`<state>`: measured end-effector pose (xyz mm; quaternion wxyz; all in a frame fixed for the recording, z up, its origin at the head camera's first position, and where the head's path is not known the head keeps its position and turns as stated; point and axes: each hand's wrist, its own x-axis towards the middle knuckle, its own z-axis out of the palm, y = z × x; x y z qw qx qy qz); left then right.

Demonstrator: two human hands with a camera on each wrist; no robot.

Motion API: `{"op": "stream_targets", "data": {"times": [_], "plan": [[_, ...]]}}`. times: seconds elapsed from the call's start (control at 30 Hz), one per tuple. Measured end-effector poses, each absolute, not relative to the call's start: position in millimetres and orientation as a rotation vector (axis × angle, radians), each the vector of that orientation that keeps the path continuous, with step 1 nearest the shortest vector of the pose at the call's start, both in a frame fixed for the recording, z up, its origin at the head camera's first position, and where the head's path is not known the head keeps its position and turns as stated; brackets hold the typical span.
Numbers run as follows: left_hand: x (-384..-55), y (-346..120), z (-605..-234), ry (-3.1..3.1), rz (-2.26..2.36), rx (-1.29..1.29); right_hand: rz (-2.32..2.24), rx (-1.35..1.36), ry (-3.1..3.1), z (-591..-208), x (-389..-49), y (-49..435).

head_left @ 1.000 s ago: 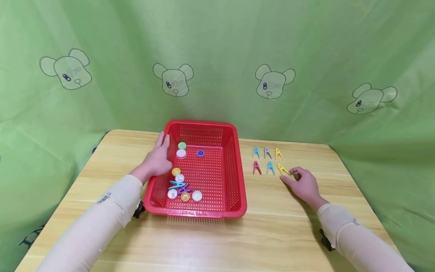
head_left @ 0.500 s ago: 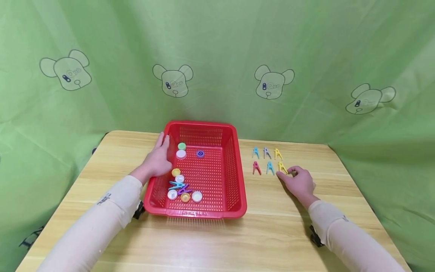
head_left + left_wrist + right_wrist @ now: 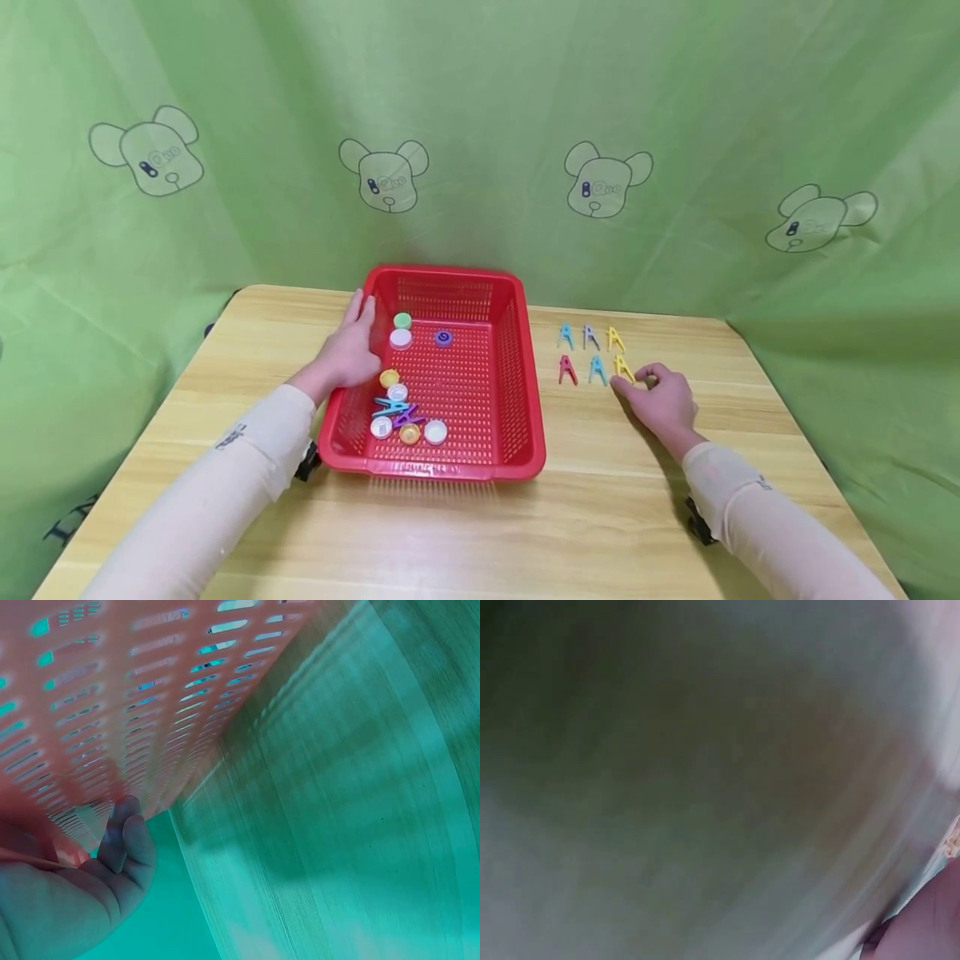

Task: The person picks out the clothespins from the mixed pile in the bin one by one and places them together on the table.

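Observation:
A red perforated plastic basket [image 3: 534, 408] stands on the table, and my left hand [image 3: 347, 354] grips its left rim. In the left wrist view the fingers [image 3: 138, 844] curl along the outside of the basket wall. At the right, my right hand [image 3: 662, 404] pinches the lower end of a yellow clothespin [image 3: 622, 367] between thumb and fingertips. It is the right-hand one in the near row, beside a blue clothespin [image 3: 597, 369] and a red clothespin [image 3: 567, 369]. The right wrist view is mostly blurred, with a bit of the hand at its lower right corner.
Behind that row lie another blue clothespin [image 3: 566, 336], a greyish purple one and a second yellow clothespin [image 3: 615, 338]. Inside the basket are several bottle caps, a blue clothespin [image 3: 390, 407] and a purple clothespin [image 3: 407, 417]. A green curtain [image 3: 480, 100] hangs around the wooden table [image 3: 585, 533].
The yellow clothespin at my right fingertips has turned from slanted to more upright, in line with its row. My right hand has shifted slightly left; the left hand stays on the basket.

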<state>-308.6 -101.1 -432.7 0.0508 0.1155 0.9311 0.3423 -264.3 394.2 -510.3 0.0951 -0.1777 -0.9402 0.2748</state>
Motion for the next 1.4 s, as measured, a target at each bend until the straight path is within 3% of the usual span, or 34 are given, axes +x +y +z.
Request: {"op": "stream_targets", "data": {"times": [0.27, 1.1, 1.4], "plan": [[-310, -101, -429, 2.855, 1.023, 0.367, 0.841, -0.318, -2.692, -495, -262, 384], [-308, -101, -429, 2.872, 0.998, 0.359, 0.949, 0.278, -2.602, -420, -271, 289], [-308, -101, -428, 2.868, 0.998, 0.358, 0.989, 0.657, -2.731, -393, -282, 260]]}}
